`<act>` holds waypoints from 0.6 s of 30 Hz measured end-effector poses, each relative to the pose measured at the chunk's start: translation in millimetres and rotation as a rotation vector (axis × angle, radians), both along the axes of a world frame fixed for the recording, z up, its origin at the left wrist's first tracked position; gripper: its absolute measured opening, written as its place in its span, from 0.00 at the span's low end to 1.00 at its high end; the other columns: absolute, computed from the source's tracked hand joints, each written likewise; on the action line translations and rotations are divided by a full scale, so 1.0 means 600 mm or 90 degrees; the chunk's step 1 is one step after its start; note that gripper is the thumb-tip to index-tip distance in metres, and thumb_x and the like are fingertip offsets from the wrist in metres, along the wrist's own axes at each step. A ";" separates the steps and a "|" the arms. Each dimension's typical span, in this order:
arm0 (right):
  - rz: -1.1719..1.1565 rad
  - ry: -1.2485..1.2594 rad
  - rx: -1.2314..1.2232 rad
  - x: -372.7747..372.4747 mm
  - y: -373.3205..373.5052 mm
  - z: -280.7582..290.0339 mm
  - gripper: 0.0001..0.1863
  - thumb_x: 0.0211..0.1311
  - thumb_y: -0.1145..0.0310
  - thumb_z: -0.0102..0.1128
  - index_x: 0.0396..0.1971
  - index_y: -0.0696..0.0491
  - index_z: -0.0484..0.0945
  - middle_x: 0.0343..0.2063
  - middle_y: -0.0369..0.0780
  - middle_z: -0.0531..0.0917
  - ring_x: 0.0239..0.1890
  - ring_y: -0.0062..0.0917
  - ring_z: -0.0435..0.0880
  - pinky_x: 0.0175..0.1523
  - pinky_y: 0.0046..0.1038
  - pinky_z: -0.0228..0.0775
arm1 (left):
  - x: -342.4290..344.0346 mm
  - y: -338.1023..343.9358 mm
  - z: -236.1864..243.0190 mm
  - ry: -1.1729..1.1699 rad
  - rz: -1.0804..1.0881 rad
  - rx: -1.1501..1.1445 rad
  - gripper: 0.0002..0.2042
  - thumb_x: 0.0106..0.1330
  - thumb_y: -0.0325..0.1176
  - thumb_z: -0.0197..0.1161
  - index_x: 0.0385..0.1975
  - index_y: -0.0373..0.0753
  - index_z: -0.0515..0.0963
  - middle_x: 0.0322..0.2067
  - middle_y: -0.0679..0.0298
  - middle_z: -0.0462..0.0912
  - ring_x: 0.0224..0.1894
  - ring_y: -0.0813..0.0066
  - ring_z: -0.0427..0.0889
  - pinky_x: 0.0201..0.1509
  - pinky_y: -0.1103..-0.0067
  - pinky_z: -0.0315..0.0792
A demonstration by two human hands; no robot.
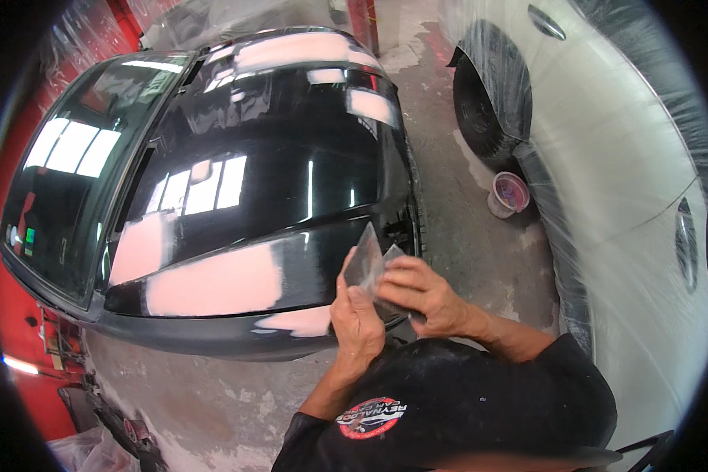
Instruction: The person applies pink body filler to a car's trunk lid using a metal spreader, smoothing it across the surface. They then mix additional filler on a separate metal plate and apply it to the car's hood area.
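Observation:
In front of my chest, over the near front corner of a black car hood (322,149), both hands hold a thin grey sheet of sandpaper (363,263). A pointed corner of it sticks up. My left hand (359,324) grips the sheet's left side, thumb across its face. Close beside it, my right hand (426,295) has its fingers curled on the right side, where another grey edge (393,253) shows. Whether that edge is a fold or a second piece I cannot tell. Large pink filler patches (216,279) cover parts of the hood and fender.
A white car (621,173) wrapped in clear plastic stands on the right, with its black tire (480,106) showing. A small pink-lined bucket (508,194) sits on the concrete floor (456,212) between the cars. Clutter lies by the red wall (35,385) at lower left.

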State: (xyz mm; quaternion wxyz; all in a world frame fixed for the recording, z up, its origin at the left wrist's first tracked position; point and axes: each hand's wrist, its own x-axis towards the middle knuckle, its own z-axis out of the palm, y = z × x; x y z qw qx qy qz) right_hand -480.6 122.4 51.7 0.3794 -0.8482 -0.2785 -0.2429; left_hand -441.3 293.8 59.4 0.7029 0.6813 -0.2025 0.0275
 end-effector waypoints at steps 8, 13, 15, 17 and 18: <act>0.059 0.130 -0.131 -0.107 -0.102 -0.030 0.31 0.43 0.71 0.68 0.55 0.49 0.77 0.54 0.40 0.76 0.57 0.42 0.73 0.63 0.48 0.63 | -0.032 -0.059 -0.019 0.080 0.229 -0.215 0.19 0.72 0.33 0.54 0.58 0.30 0.65 0.53 0.52 0.74 0.54 0.65 0.75 0.59 0.71 0.70; 0.038 -0.092 0.016 -0.164 -0.139 0.035 0.27 0.48 0.75 0.65 0.53 0.53 0.76 0.56 0.43 0.73 0.61 0.47 0.70 0.66 0.57 0.61 | -0.030 -0.077 -0.030 0.437 0.053 -0.411 0.16 0.73 0.36 0.55 0.56 0.36 0.68 0.51 0.58 0.76 0.52 0.66 0.79 0.56 0.68 0.75; 0.099 -0.113 0.031 -0.180 -0.134 0.013 0.23 0.51 0.75 0.63 0.51 0.54 0.76 0.56 0.43 0.72 0.61 0.48 0.69 0.66 0.59 0.60 | -0.043 -0.102 -0.046 0.603 -0.045 -0.325 0.15 0.70 0.33 0.57 0.53 0.36 0.72 0.47 0.60 0.79 0.49 0.70 0.80 0.53 0.71 0.76; 0.022 -0.115 -0.096 -0.178 -0.131 -0.037 0.18 0.55 0.75 0.60 0.47 0.53 0.75 0.56 0.43 0.71 0.61 0.49 0.69 0.66 0.63 0.58 | -0.060 -0.122 -0.063 0.609 -0.112 -0.322 0.16 0.69 0.32 0.56 0.54 0.35 0.70 0.47 0.60 0.79 0.48 0.70 0.80 0.54 0.72 0.75; -0.044 -0.109 -0.108 -0.170 -0.147 -0.065 0.22 0.51 0.77 0.60 0.49 0.54 0.75 0.55 0.45 0.72 0.60 0.49 0.70 0.67 0.56 0.61 | -0.068 -0.129 -0.071 0.618 -0.137 -0.316 0.16 0.69 0.31 0.56 0.55 0.35 0.70 0.48 0.60 0.79 0.49 0.69 0.80 0.54 0.72 0.75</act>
